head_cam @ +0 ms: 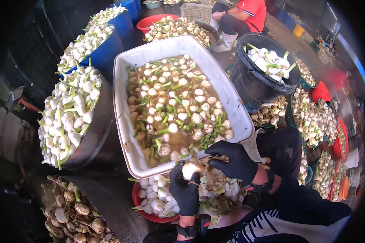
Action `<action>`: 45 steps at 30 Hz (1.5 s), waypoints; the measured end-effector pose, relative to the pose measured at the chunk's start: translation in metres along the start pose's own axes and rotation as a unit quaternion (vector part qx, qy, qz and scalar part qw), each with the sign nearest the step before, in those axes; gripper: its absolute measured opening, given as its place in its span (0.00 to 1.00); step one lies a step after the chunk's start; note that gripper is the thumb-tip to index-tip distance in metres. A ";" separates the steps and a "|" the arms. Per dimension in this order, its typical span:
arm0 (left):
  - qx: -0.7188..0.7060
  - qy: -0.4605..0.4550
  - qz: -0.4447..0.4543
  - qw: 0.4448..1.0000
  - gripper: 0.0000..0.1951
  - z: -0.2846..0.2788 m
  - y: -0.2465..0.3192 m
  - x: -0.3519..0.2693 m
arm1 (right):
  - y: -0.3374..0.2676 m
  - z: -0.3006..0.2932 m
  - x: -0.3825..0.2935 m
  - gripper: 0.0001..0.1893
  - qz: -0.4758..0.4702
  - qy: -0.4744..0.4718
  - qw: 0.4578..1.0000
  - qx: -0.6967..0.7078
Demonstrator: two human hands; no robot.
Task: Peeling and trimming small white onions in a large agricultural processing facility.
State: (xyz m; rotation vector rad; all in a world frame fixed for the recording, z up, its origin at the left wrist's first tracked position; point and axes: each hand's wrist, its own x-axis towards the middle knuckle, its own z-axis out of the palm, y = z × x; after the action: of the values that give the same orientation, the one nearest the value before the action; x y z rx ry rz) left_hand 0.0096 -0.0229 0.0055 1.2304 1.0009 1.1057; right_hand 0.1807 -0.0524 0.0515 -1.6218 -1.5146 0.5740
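Note:
Both my hands wear black gloves. My left hand (185, 189) holds a garlic bulb (192, 170) between thumb and fingers, just beyond the near rim of a white plastic tub (121, 133). My right hand (232, 159) is at the bulb's right side, its fingers pinching brownish outer skin or stem; exactly what it grips is partly hidden. The tub holds murky brown water with many floating garlic bulbs (182, 116) and green stem pieces. Beneath my hands, a red basin (137, 197) contains peeled white bulbs, with a heap of peeled-off skins (220, 189) to its right.
A large metal drum (106, 133) of clean garlic stands left; unpeeled bulbs (82, 208) lie lower left. A black bucket (246, 76) with white bulbs is right of the tub. Blue barrels (109, 48) stand upper left. Another person (251, 15) sits beyond, near a red basin (143, 22).

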 end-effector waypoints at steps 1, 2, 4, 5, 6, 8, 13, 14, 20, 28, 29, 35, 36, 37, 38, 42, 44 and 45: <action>0.000 -0.002 -0.002 1.000 0.24 0.001 -0.002 -0.001 | -0.010 0.003 0.000 0.14 -0.033 -0.002 0.999 -0.024; 0.005 0.007 0.004 1.000 0.25 0.002 -0.006 -0.002 | -0.017 0.007 0.002 0.13 -0.068 -0.006 0.997 -0.048; 0.010 0.016 0.009 1.000 0.25 0.002 -0.011 -0.002 | -0.021 0.014 0.003 0.12 -0.088 -0.008 0.993 -0.077; 0.075 0.012 0.069 0.995 0.26 0.001 -0.014 -0.001 | -0.021 0.016 0.004 0.11 -0.127 -0.007 0.986 -0.111; 0.139 0.008 0.127 0.982 0.26 0.001 -0.014 0.000 | -0.021 0.017 0.004 0.10 -0.165 -0.006 0.976 -0.144; 0.165 0.002 0.128 0.978 0.26 0.001 -0.006 0.000 | -0.017 0.018 0.003 0.09 -0.178 -0.008 0.969 -0.171; 0.204 -0.021 0.098 0.974 0.28 0.000 0.003 -0.002 | -0.017 0.016 0.001 0.06 -0.200 -0.033 0.952 -0.230; 0.234 -0.031 0.115 0.965 0.28 -0.001 0.004 -0.002 | -0.016 0.015 0.000 0.08 -0.189 -0.061 0.948 -0.249; 0.269 -0.046 0.146 0.951 0.30 0.000 0.004 -0.001 | -0.007 0.019 -0.003 0.05 -0.142 -0.036 0.967 -0.208; 0.011 -0.127 0.023 0.992 0.28 -0.028 -0.008 -0.003 | 0.041 0.008 -0.006 0.04 0.124 0.006 0.990 0.070; -0.029 -0.130 -0.014 0.991 0.26 -0.031 -0.005 -0.004 | 0.048 0.003 -0.006 0.03 0.108 0.037 0.993 -0.033; -0.091 -0.132 -0.067 0.985 0.26 -0.028 -0.006 0.000 | 0.028 -0.014 -0.009 0.07 -0.018 0.023 0.997 -0.073; -0.094 -0.110 -0.072 0.987 0.25 -0.028 -0.011 -0.002 | 0.013 -0.010 -0.006 0.07 -0.055 0.025 0.998 -0.033; -0.096 -0.087 -0.076 0.989 0.25 -0.027 -0.014 -0.004 | 0.001 -0.003 -0.006 0.05 -0.056 0.023 0.998 0.003; -0.096 -0.089 -0.076 0.988 0.25 -0.024 -0.013 -0.004 | -0.009 0.000 -0.007 0.05 -0.056 0.024 0.998 0.002; -0.065 -0.024 -0.019 0.997 0.24 -0.011 -0.010 -0.006 | -0.015 0.014 -0.015 0.06 -0.049 0.009 0.996 -0.073; -0.043 -0.011 -0.001 0.999 0.24 -0.012 -0.011 -0.007 | -0.010 0.017 -0.015 0.07 -0.057 -0.002 0.994 -0.090; -0.047 -0.025 0.004 0.999 0.23 -0.012 -0.010 -0.006 | -0.007 0.017 -0.016 0.07 -0.057 -0.003 0.994 -0.091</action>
State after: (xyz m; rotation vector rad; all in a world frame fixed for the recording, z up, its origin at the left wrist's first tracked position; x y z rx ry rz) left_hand -0.0025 -0.0269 -0.0057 1.1813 0.8977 1.1097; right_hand 0.1603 -0.0636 0.0445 -1.6572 -1.6928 0.3866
